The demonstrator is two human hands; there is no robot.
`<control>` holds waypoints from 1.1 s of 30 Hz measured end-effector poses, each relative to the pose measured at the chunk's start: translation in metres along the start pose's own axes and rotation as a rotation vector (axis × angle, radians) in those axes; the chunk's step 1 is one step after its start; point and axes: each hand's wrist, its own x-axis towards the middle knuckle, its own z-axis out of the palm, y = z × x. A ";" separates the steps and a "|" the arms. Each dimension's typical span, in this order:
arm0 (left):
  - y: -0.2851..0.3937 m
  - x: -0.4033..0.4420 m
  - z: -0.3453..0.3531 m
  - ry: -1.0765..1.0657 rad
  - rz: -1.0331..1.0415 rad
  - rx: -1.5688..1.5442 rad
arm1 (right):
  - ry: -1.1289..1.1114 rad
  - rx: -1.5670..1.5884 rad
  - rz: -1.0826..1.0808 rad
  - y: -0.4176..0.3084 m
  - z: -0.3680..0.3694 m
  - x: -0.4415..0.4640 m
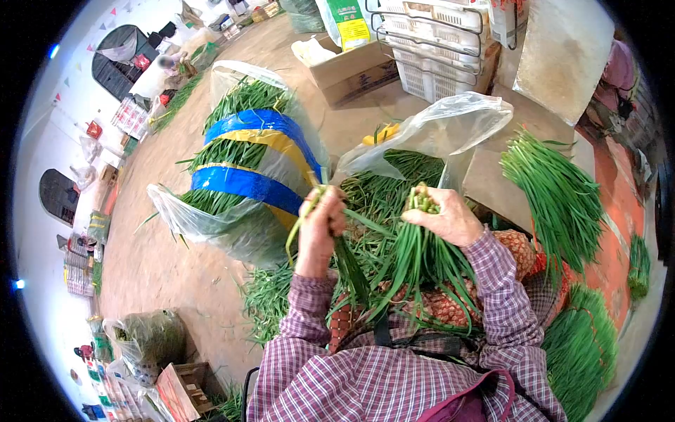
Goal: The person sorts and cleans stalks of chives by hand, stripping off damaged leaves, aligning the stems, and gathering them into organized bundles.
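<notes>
My right hand (448,215) is closed around a bunch of garlic chives (429,260), cut ends up and long green leaves hanging over my lap. My left hand (320,219), beside it, pinches a few chive stalks (346,264), some pale and yellowish at the top. Behind and between my hands, loose chives (397,176) fill an open clear plastic bag (460,116). More loose leaves (271,302) lie on the ground by my left forearm. The tips of some fingers are hidden by the stalks.
A bag of chives (235,151) bound with blue and yellow tape stands at the left. Trimmed chives (552,197) lie on a board to the right, with a tied bundle (580,352) nearer me. A cardboard box (358,74) and white crates (436,63) stand behind.
</notes>
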 end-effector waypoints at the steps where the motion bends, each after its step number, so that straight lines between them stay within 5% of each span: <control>1: 0.006 0.005 -0.008 0.012 0.037 -0.012 | 0.003 0.004 0.006 0.002 -0.006 -0.002; 7: 0.004 0.000 0.010 -0.062 0.119 0.394 | 0.061 0.316 -0.074 -0.013 0.005 0.005; 12: -0.007 -0.011 0.025 -0.157 0.057 0.564 | 0.143 -0.013 -0.092 -0.037 0.009 0.011; 17: -0.020 -0.003 0.027 -0.260 0.356 0.687 | 0.139 -0.147 -0.012 -0.034 0.017 0.023; 19: -0.015 -0.005 0.033 -0.211 0.591 1.053 | 0.141 -0.144 -0.011 -0.028 0.023 0.026; 26: -0.012 -0.004 0.032 -0.224 0.678 1.136 | 0.123 -0.162 -0.029 -0.019 0.027 0.028; 29: -0.006 0.006 0.020 -0.172 0.761 1.183 | -0.121 0.009 -0.090 -0.025 0.012 0.021; 33: -0.001 0.015 0.005 -0.148 0.703 1.006 | -0.099 -0.032 -0.081 -0.034 0.006 0.012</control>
